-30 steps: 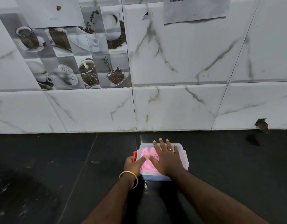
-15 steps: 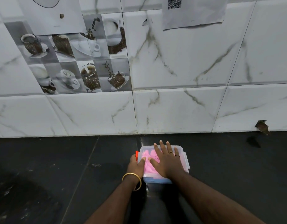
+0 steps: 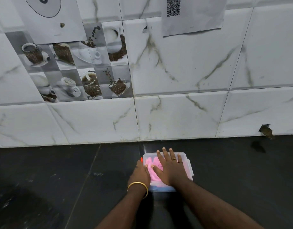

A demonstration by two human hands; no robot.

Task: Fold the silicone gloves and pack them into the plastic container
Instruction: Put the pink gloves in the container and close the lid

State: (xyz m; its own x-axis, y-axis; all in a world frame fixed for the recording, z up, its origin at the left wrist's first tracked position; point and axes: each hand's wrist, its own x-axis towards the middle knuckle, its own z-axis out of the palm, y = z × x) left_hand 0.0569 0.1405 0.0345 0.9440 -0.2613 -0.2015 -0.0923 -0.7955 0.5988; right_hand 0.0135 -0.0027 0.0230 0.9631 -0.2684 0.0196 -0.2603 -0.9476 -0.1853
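Your right hand (image 3: pixel 171 169) lies flat and spread, palm down, fingers (image 3: pixel 165 154) splayed toward the wall (image 3: pixel 175 76); it grips nothing and rests on top of the box (image 3: pixel 188 164), over the pink gloves (image 3: pixel 152 162). Whether a clear lid lies between palm and gloves you cannot tell. Your left hand (image 3: pixel 140 172), a gold bangle (image 3: pixel 138 185) on its wrist, is loosely curled against the box's left side, thumb hooked over the rim and touching pink; its other fingers are hidden. The gloves sit inside the box, directly under your right palm, showing left of it. The box stands on the black counter (image 3: pixel 59 179), near the wall. An orange tab (image 3: pixel 141 159) shows at the box's left edge
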